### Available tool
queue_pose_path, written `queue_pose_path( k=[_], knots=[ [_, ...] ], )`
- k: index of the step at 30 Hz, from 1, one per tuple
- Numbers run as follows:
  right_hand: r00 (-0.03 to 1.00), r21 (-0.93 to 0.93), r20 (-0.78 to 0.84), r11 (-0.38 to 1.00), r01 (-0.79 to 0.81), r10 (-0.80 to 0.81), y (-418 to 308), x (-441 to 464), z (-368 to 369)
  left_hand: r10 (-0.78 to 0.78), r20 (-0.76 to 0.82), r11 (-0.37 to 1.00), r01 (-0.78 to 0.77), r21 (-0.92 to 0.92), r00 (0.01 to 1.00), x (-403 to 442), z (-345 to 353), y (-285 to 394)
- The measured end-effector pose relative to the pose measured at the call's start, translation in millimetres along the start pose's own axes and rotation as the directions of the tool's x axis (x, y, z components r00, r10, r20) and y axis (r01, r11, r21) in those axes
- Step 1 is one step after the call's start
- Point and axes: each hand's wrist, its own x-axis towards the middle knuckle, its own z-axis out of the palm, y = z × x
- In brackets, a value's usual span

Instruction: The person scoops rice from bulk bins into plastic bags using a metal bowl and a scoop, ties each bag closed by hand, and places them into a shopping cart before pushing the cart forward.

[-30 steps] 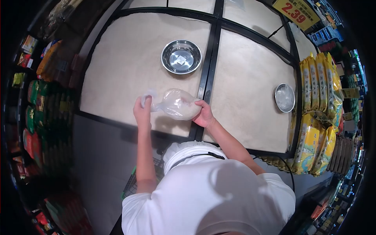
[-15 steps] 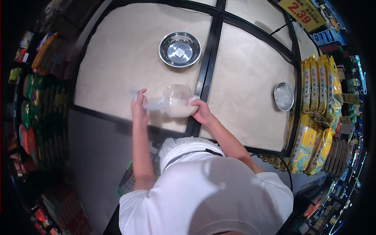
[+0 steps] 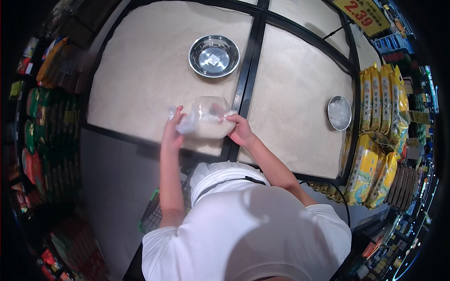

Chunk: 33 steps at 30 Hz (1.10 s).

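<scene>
A clear plastic bag (image 3: pixel 209 122) with white rice in it lies sideways between my two hands, above the near edge of a rice bin. My left hand (image 3: pixel 174 129) is closed on the gathered neck of the bag, the loose end bunched at its fingers. At the opposite end, my right hand (image 3: pixel 240 131) grips the bag's rounded bottom corner, thumb on top. Farther off, a shiny steel bowl (image 3: pixel 214 70) with a small white label inside rests on the rice (image 3: pixel 136 70).
Black frame bars (image 3: pixel 248 75) divide the bins. A smaller metal bowl (image 3: pixel 339 113) with clear plastic in it sits in the right bin. Yellow rice packs (image 3: pixel 363 164) are stacked at the right, below a price sign (image 3: pixel 363 15). A wire basket (image 3: pixel 152 213) stands low at the left.
My left hand has moved right, closer to the bag's body. The stretched, twisted neck is now shorter and bunched. My right hand keeps its hold on the other end.
</scene>
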Motion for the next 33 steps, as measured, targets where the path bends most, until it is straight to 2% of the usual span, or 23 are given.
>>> queue_pose_path(
  k=[2, 6, 9, 12, 15, 18, 21, 24, 33],
  knots=[
    [1.0, -0.037, -0.026, 0.999, -0.01, 0.009, -8.1, -9.6, 29.2, -0.062, 0.001, 0.996, 0.061, 0.061, 0.998, -8.8, 13.2, -3.5],
    [1.0, -0.144, -0.02, 0.989, -0.013, 0.01, -0.7, -7.4, 35.7, -0.27, 0.146, 0.955, 0.284, -0.088, 0.952, -10.4, 19.0, -13.7],
    [0.999, -0.313, -0.033, 0.949, -0.041, 0.032, -6.3, -11.4, 41.6, -0.246, 0.28, 0.939, 0.3, -0.167, 0.928, -1.4, 12.1, -27.4],
    [0.998, -0.488, 0.005, 0.872, -0.047, 0.057, -10.1, -9.6, 44.0, -0.18, 0.329, 0.925, 0.273, -0.263, 0.927, 1.2, 8.5, -34.9],
    [0.999, -0.514, 0.013, 0.857, -0.039, 0.052, -13.9, -8.9, 46.6, -0.184, 0.26, 0.941, 0.246, -0.233, 0.948, 16.6, -17.2, -53.0],
    [1.0, -0.496, 0.011, 0.868, -0.009, 0.017, -14.4, -5.8, 44.0, -0.128, 0.301, 0.969, 0.184, -0.164, 0.945, 21.9, -26.7, -52.5],
    [0.998, -0.437, -0.057, 0.9, -0.004, -0.023, -16.0, -6.6, 52.6, -0.014, 0.294, 0.98, 0.072, -0.188, 0.956, 3.5, -1.8, -35.0],
    [0.997, -0.419, -0.07, 0.907, -0.045, 0.017, -19.5, -6.5, 46.7, -0.023, 0.288, 0.977, 0.083, -0.196, 0.957, 3.0, -4.8, -31.7],
    [0.997, -0.262, -0.075, 0.965, -0.007, -0.013, -17.7, -3.0, 47.1, 0.003, 0.306, 0.945, 0.098, -0.312, 0.952, 0.2, -4.6, -28.6]
  ],
)
